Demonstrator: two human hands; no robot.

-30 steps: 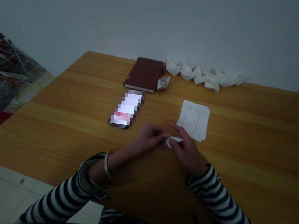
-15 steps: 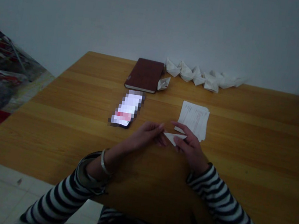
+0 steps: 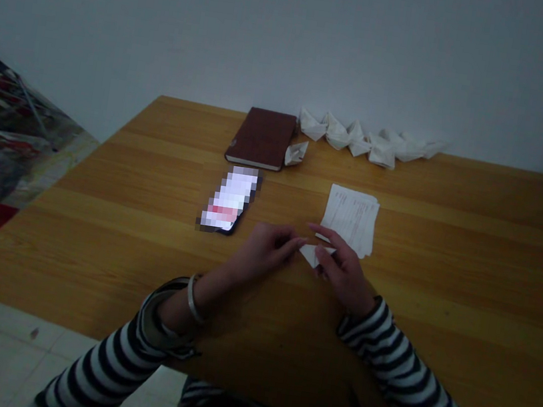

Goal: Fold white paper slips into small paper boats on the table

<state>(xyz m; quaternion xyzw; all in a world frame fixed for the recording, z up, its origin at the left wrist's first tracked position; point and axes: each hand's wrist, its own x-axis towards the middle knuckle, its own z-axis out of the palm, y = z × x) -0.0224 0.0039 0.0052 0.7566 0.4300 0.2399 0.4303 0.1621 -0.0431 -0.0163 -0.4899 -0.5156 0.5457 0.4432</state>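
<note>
Between my hands is a small white folded piece of paper [image 3: 310, 255], roughly triangular, held above the table's near middle. My right hand [image 3: 342, 267] pinches its right side with the thumb on top, the index finger stretched out past it. My left hand [image 3: 269, 249] has thumb and fingertips pressed together at the paper's left corner. Just beyond the right hand lies a stack of printed paper sheets [image 3: 350, 216]. Several white folded paper boats [image 3: 342, 134] stand in a row by the wall, and one more folded paper piece [image 3: 295, 154] sits beside the notebook.
A dark red notebook [image 3: 263, 136] lies at the back of the wooden table [image 3: 97, 219]. In front of it is a phone [image 3: 232, 198] with a lit, blurred screen. Off the table's left side, a rack and assorted items [image 3: 0, 118] stand near the wall.
My left hand has turned over somewhat, its thumb and fingers closing at the paper's left corner. The right hand has stayed nearly in place with the paper.
</note>
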